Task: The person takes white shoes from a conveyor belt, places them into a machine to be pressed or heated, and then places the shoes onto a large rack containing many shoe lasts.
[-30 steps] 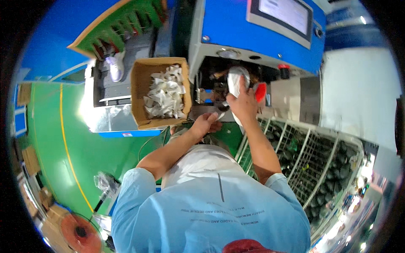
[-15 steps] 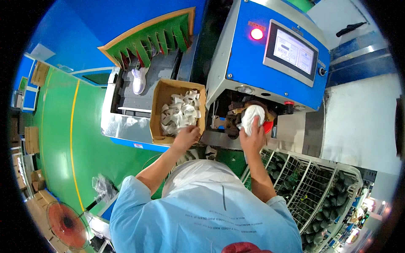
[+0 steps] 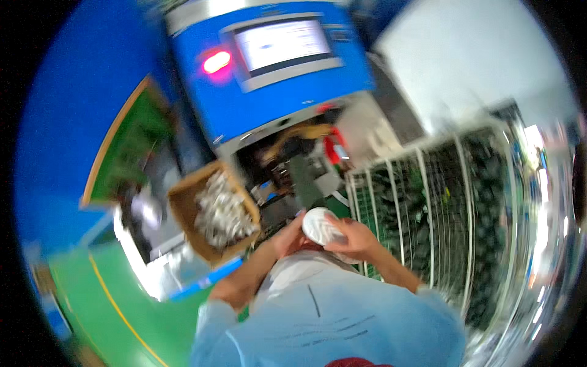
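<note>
Shoe (image 3: 318, 226), white, is lying between both hands: leftward of the right hand (image 3: 354, 238), whose curled grip is holding it, and rightward of the left hand (image 3: 290, 237), whose grip blur is hiding.

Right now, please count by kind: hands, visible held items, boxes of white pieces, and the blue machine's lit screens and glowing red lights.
Left hand, right hand: 2
Visible held item: 1
Box of white pieces: 1
Lit screen: 1
Red light: 1
Total: 6
</note>
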Demonstrator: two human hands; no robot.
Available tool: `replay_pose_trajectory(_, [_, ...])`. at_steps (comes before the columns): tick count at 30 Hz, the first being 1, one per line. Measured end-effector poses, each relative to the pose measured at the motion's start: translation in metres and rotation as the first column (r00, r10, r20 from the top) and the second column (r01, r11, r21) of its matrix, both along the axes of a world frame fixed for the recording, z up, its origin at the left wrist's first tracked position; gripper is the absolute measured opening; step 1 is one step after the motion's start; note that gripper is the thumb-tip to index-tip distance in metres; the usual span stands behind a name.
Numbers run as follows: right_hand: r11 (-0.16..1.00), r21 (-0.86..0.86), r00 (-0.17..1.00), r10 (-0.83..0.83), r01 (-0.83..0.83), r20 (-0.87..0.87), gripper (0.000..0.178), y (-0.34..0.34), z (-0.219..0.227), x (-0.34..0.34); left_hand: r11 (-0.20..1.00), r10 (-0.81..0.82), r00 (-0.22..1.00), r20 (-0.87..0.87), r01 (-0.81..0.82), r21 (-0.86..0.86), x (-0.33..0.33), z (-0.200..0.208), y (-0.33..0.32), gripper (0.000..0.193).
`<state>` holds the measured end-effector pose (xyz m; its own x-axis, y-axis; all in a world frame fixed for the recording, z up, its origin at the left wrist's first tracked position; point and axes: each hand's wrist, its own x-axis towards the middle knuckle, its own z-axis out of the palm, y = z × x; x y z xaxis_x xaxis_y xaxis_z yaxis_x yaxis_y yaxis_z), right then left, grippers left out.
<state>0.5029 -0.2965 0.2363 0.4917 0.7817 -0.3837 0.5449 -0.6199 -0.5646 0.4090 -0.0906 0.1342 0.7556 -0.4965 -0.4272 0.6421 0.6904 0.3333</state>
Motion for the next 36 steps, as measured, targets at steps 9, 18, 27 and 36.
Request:
replay_pose_trajectory(9, [0.28,0.183,0.259,-0.262,0.942,-0.93,0.079,0.075,-0.097,0.01,0.926,0.171,0.971,-0.169,-0.1,0.363,-0.033,-0.059,0.008,0.05])
replay_pose_trajectory(18, [-0.366,0.503,0.433,-0.26,0.783,-0.863,0.058,-0.185,0.033,0.044,0.809,0.276,0.956,-0.1,-0.174,0.561,-0.041,-0.035,0.052,0.065])
replay_pose_trajectory(27, [-0.658,0.363,0.717,0.406,0.66,-0.567,0.07,-0.386,0.152,0.179,0.663,0.036,0.999,-0.038,0.005,0.749,0.054,-0.017,-0.04,0.06])
replay_pose_trajectory(36, [-0.695,0.47,0.419,-0.261,0.544,-0.87,0.026,-0.397,0.139,0.209,0.317,0.177,0.981,-0.082,0.023,0.948,-0.039,-0.04,0.032,0.057])
